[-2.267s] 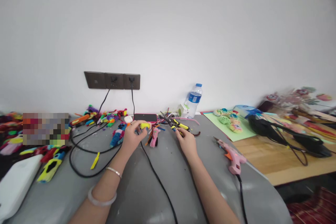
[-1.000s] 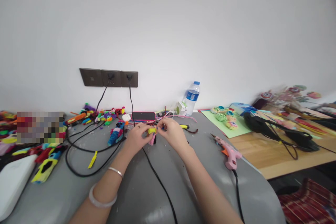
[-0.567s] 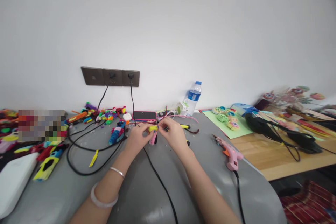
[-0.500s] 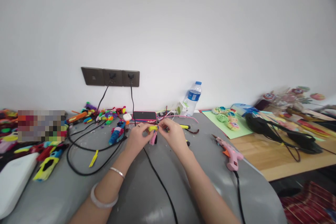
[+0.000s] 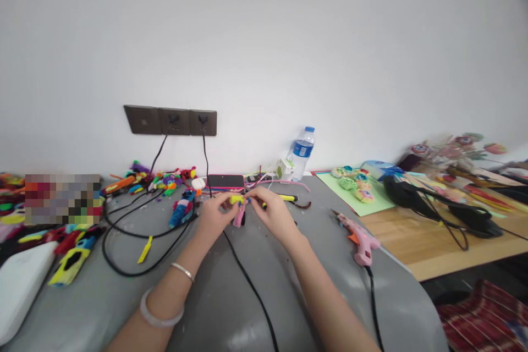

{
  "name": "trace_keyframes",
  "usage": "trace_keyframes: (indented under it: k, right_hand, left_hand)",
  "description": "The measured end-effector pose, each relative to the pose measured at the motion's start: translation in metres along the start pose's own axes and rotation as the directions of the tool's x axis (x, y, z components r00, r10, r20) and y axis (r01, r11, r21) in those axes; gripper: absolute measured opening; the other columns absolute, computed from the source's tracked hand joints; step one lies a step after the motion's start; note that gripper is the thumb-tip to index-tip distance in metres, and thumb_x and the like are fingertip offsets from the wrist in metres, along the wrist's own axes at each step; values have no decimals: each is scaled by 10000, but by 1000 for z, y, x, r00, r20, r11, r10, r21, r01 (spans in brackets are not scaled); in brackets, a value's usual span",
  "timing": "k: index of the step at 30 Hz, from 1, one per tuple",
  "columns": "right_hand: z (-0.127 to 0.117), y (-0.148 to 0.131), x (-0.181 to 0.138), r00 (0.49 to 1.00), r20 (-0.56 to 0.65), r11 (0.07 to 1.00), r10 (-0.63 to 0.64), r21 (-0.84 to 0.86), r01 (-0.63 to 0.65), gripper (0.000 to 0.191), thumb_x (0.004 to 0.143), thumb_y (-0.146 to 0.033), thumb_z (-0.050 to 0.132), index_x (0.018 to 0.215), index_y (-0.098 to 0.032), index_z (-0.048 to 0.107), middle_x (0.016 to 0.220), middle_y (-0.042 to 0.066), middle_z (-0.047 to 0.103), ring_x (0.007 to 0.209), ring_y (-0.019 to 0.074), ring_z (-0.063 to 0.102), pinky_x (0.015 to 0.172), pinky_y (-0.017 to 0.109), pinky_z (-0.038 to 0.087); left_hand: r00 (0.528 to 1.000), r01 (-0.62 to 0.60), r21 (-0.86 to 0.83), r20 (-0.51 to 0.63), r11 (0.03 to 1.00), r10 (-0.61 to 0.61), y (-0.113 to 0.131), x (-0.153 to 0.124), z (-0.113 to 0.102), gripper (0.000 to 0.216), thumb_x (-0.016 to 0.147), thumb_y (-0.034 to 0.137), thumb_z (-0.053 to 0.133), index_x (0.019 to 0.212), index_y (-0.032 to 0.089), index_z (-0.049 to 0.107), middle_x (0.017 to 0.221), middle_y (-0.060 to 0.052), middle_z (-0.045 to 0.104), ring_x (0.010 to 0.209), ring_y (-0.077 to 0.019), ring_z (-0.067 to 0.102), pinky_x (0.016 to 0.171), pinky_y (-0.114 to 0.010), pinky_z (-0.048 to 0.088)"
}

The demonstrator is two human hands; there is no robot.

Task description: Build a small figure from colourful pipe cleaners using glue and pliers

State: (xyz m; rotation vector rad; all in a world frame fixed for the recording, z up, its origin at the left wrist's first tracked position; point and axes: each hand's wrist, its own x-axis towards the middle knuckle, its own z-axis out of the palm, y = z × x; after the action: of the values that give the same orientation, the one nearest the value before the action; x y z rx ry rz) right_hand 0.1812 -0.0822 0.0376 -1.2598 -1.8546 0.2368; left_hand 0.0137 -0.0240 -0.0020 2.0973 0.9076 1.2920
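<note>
My left hand point(image 5: 215, 216) is closed in a pinch on a small fuzzy yellow and pink figure point(image 5: 238, 217), which looks made of pipe cleaner. Its yellow end is up between my thumb and forefinger, while the pink part hangs below with something dark beside it. Close against it, my right hand point(image 5: 271, 213) pinches a small blue piece point(image 5: 248, 199); whether that is joined to the figure, I cannot tell. Past my right fingers lies a yellow and black tool handle point(image 5: 287, 198), partly covered by that hand.
A pink glue gun point(image 5: 363, 242) lies on the right of the grey table. Black cable point(image 5: 124, 272) loops at left near fuzzy figures point(image 5: 181, 210). A phone point(image 5: 225, 181) and water bottle point(image 5: 302, 155) are by the wall. Green paper point(image 5: 373, 206) holds several crocheted-looking pieces.
Both hands stay close together at the figure. My right fingers have shifted slightly, so a blue piece shows more clearly at their tips. The view has turned a little.
</note>
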Motion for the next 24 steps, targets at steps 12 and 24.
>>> trace_keyframes:
  k: [12,24]
  right_hand:
    - [-10,-2,-2,997,74,997,-32,79,26,371,837,-41,369,1013,-202,654,947,49,681,879,172,626,805,282,454]
    - [-16,63,-24,909,-113,872,401,-258,-416,148,803,-140,505,830,-163,649,818,74,679,701,182,606,669,283,437]
  left_hand:
    - [997,28,-105,69,994,-21,3,1,0,148,758,162,563,833,197,687,830,-16,735,617,-125,595,569,-221,454]
    - [982,179,-359,12,916,-188,1,2,1,112,743,231,599,809,178,673,758,-27,689,697,-160,615,601,-240,483]
